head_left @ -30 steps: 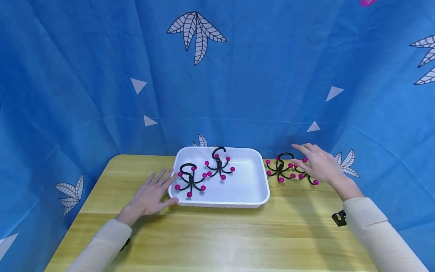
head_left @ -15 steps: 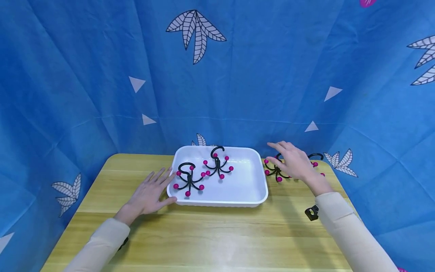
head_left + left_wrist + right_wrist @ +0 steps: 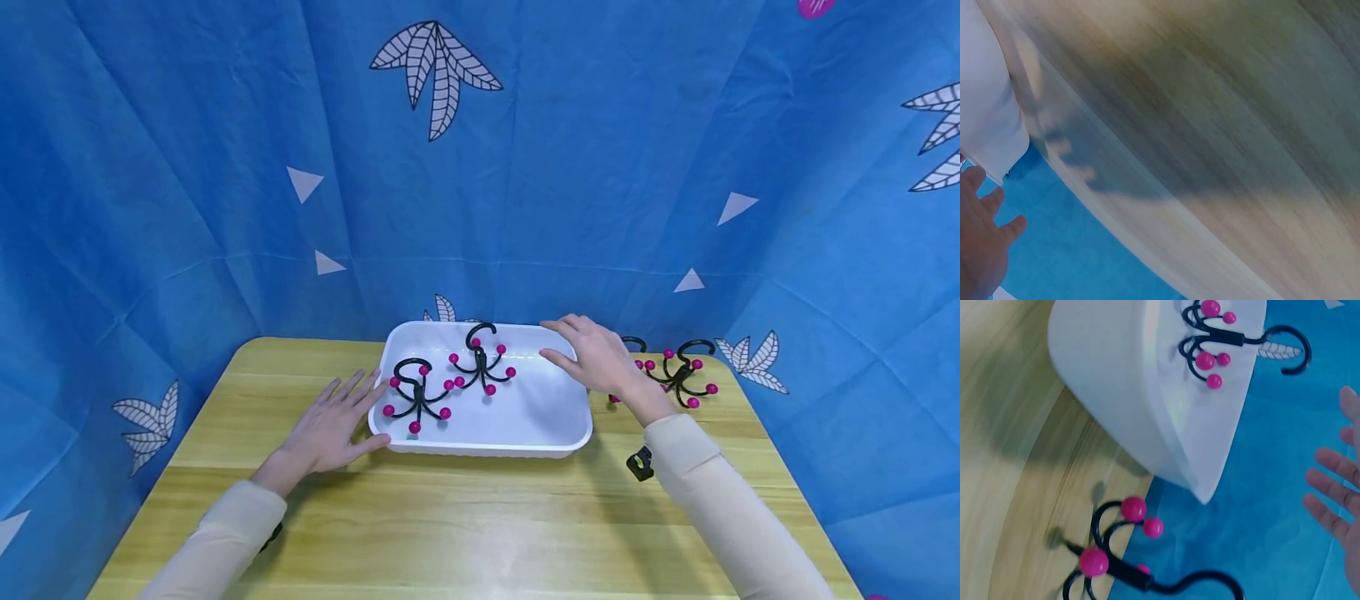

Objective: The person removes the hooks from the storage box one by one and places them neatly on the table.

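My left hand [image 3: 330,429] lies at the left end of a white tray [image 3: 525,451], its fingers spread straight right at the rim. Over the tray's right end is my right hand [image 3: 600,358], fingers extended and thumb apart, holding nothing. In the tray stand two black multi-arm hooks with pink ball tips: the front left hook [image 3: 419,395] and the back hook [image 3: 482,363]. Two matching hooks are on the table to the right. My right hand and wrist partly cover the nearer hook [image 3: 1129,572]; the far right hook [image 3: 682,374] shows whole.
The wooden table [image 3: 465,517] carries everything. A blue patterned curtain [image 3: 570,183] hangs close behind it and at both sides. In the left wrist view, the tray's outer wall [image 3: 985,94] stands near the table edge.
My right hand has moved left, from above the far right hook, past the nearer one, to the tray's right end. My left hand and the hooks have stayed in place.
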`<act>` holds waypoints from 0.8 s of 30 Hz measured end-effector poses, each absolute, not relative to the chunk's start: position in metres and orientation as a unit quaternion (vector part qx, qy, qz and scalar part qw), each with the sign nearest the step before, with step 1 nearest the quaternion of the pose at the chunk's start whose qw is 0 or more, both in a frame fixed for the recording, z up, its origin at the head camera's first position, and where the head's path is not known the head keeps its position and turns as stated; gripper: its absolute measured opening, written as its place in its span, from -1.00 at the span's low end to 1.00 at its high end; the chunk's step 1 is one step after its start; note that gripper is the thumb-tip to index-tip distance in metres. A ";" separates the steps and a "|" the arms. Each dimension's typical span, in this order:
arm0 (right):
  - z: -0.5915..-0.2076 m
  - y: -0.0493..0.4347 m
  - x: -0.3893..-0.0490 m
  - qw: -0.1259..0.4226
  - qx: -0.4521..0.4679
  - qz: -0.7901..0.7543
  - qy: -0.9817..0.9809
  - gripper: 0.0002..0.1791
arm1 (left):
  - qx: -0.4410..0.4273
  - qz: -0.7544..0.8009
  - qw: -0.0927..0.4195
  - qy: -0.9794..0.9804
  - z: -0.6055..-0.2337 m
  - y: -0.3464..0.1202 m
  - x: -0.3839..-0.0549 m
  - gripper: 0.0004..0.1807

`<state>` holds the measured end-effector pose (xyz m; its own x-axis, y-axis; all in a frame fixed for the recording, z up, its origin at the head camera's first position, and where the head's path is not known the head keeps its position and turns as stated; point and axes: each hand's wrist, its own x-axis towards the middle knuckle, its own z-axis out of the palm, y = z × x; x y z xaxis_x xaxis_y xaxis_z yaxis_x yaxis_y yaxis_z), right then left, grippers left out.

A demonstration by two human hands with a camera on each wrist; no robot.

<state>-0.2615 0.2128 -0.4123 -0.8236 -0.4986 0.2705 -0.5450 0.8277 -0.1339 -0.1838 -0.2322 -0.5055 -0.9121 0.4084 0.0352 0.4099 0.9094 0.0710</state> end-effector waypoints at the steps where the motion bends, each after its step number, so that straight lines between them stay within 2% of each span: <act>1: -0.413 0.209 -0.262 0.114 0.279 0.104 -0.948 -0.42 | -0.210 -0.038 0.010 -0.977 -0.505 -0.232 -0.184 0.04; 24: -0.423 0.153 -0.280 0.131 0.346 0.077 -0.926 -0.51 | -0.214 -0.038 0.012 -0.976 -0.505 -0.233 -0.185 0.04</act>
<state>-0.2802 0.1528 -0.4233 -0.7271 -0.6200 0.2950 -0.6601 0.7494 -0.0520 -0.1846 -0.2333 -0.5049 -0.9080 0.4169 0.0406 0.4188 0.9054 0.0695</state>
